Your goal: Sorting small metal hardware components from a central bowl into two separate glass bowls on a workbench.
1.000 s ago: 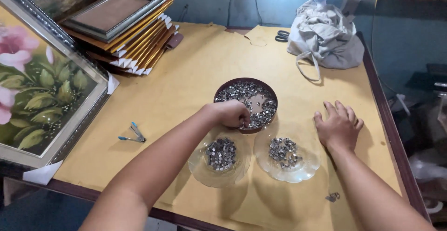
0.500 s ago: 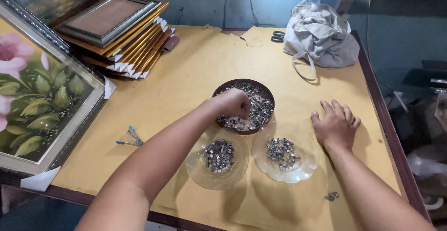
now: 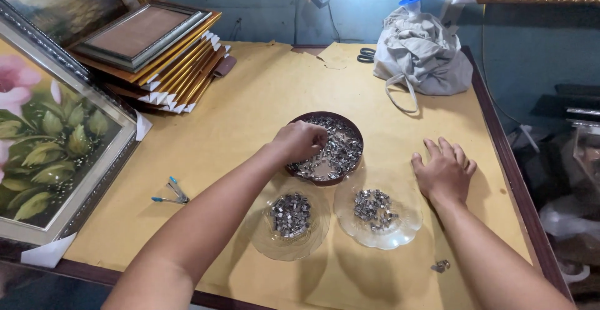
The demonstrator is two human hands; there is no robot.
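Two hands are over the desk [image 3: 250, 104], which is covered with yellow-brown paper. My left hand [image 3: 300, 141] is inside the dark round bowl [image 3: 325, 147], on its left part, with the fingers curled down onto the heap of small metal clips [image 3: 337, 150]; I cannot tell if it already pinches one. The clips lie directly under this hand and extend to its right, so the left hand is much nearer to them. My right hand [image 3: 445, 171] rests flat on the paper with fingers spread, to the right of the bowl and apart from it. Just below the bowl stand two clear glass dishes: the left dish [image 3: 289, 247] and the right dish [image 3: 378, 238], each with some clips inside.
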